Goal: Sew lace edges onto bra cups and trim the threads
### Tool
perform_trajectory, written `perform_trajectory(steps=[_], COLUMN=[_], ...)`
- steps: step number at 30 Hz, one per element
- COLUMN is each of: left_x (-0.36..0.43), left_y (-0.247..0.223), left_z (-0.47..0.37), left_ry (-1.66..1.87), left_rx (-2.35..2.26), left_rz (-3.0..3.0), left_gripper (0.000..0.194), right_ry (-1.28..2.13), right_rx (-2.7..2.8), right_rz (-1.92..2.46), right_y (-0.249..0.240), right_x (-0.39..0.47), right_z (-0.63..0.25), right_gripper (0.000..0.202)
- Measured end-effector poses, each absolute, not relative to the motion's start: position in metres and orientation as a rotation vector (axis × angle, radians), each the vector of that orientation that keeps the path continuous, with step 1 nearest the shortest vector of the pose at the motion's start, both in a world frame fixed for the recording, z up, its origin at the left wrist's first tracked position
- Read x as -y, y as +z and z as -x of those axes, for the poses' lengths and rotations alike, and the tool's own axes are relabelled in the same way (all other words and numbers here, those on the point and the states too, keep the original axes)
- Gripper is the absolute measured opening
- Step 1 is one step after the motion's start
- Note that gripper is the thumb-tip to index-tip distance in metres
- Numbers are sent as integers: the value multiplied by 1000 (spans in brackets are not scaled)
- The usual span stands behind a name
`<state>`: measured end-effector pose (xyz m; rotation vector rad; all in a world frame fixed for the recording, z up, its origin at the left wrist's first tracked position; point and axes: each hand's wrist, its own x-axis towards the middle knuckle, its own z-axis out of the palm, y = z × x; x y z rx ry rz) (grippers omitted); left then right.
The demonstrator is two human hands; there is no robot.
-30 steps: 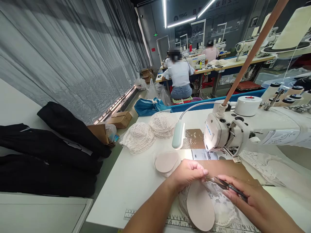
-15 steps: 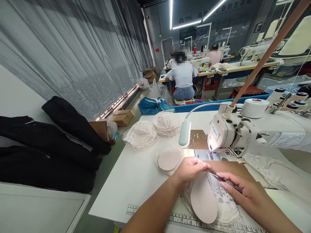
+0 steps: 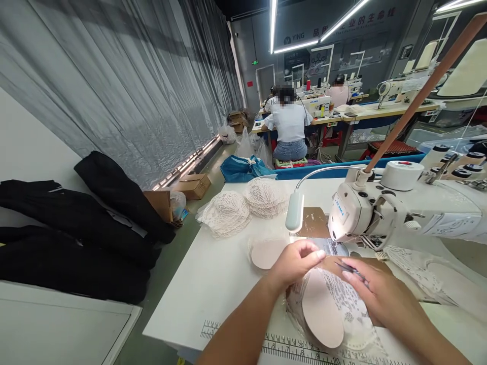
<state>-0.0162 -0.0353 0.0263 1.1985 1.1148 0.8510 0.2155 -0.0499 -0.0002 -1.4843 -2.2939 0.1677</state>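
My left hand (image 3: 299,261) is closed in a pinch at the top end of a white lace piece (image 3: 348,304). Whatever lies between its thumb and finger is too small to make out. A smooth beige oval pad (image 3: 322,312) lies on that lace, below both hands. In my right hand (image 3: 375,284) are slim metal thread snips (image 3: 352,269), their tips pointing left towards the pinch. Just behind the hands stands a white sewing machine (image 3: 348,213) with its needle area lit. Another beige pad (image 3: 266,253) with sheer edging rests beside my left wrist.
Two stacks of lace cups, the left stack (image 3: 226,213) and the right stack (image 3: 266,195), sit at the table's back left. A lamp (image 3: 294,210) on a bent neck hangs before the machine. A printed ruler (image 3: 292,350) runs along the front edge. Co-workers (image 3: 289,121) sit ahead.
My hands have drawn slightly apart, and the snips' tips have moved away from my left fingertips. The whole view has shifted a little.
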Motion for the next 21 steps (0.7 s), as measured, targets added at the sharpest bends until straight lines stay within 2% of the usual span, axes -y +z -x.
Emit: perform_trajectory(steps=[3,6,12,16,21], left_x=[41,44,13,1,31], left_y=[37,42,43,51,47], left_z=[30,30,6,-5,-14], left_ry=[506,245,203,202,307], left_rx=[-1356,-1361,-1307,-1396,-1307], left_rz=[-1604,-1836,-2049,-2198,-2404], left_gripper=[50,39,35,36,26], right_ry=[-95,-72,458,334,276], right_rx=[2274,2304,2549,2557,2491], right_rz=[1615,1536,1136,1195,1207], right_y=[-19,-19,9,-1,-18], right_x=[43,41,43,37,36], right_z=[-244,-261,-239,-224,-222], right_gripper=[39,36,27,27,32])
